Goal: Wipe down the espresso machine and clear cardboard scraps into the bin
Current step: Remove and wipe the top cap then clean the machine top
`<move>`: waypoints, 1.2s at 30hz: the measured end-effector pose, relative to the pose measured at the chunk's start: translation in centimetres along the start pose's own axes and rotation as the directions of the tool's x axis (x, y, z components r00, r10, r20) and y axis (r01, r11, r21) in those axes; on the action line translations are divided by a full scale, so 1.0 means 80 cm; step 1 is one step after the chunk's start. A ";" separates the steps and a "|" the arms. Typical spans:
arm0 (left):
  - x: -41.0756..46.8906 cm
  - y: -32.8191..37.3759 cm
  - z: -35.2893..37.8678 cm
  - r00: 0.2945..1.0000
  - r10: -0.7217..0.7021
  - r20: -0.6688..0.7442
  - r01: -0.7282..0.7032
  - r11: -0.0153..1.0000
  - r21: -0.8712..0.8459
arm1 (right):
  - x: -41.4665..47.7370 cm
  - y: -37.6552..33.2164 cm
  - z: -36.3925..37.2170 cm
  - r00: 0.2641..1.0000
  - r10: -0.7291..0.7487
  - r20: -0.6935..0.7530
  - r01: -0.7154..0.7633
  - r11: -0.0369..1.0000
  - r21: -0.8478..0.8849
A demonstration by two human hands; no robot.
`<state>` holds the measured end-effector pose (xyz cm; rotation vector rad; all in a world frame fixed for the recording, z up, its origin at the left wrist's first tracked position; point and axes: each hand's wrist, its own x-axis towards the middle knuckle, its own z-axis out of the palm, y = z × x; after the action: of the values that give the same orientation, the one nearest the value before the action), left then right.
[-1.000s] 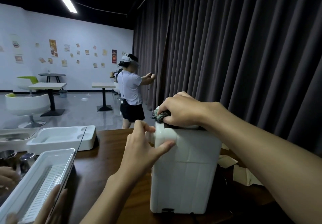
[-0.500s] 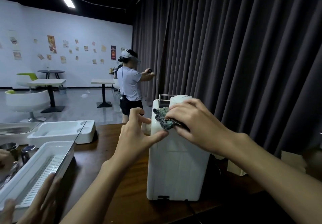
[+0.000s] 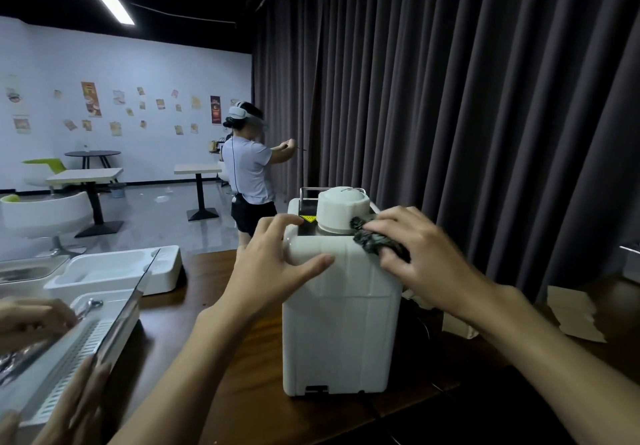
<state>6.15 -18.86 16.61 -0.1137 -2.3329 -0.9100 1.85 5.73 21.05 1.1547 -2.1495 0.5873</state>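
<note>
The espresso machine (image 3: 343,333), a white plastic-cased box seen from its back, stood upright on the dark wooden table (image 3: 242,385). The left grip (image 3: 277,261) was closed around its rounded upper left shoulder, fingers hooked over the top and thumb laid across the rear face, bracing it. The right grip (image 3: 419,254) held a bunched dark cloth (image 3: 374,240) pressed on the top right edge, touching the base of the white cap (image 3: 341,207). The casing looked stiff and smooth, probably slippery under a cloth. The body seemed heavy enough to stay put, yet tall enough to tip if pushed high up. A bracing hold on the shoulder therefore suited it better than one on the cap, which might turn or lift. Cardboard scraps (image 3: 571,309) lay on the table to the right, apart from the machine. They looked light and thin, easy to pinch by an edge. No bin was in view.
</note>
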 end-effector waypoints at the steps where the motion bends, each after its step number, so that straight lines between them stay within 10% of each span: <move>1: 0.001 0.003 0.003 0.999 -0.012 -0.031 0.012 1.000 0.005 | 0.001 -0.006 0.006 1.000 -0.006 -0.005 0.006 1.000 -0.024; 36: -0.016 -0.006 -0.016 0.996 0.027 0.080 -0.007 0.972 -0.237 | 0.009 -0.049 0.050 0.986 -0.061 -0.155 0.047 0.994 -0.097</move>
<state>7.71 -19.87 16.36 -0.2736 -2.2856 -1.1930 3.59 0.75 19.07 1.0756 -1.9836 0.5305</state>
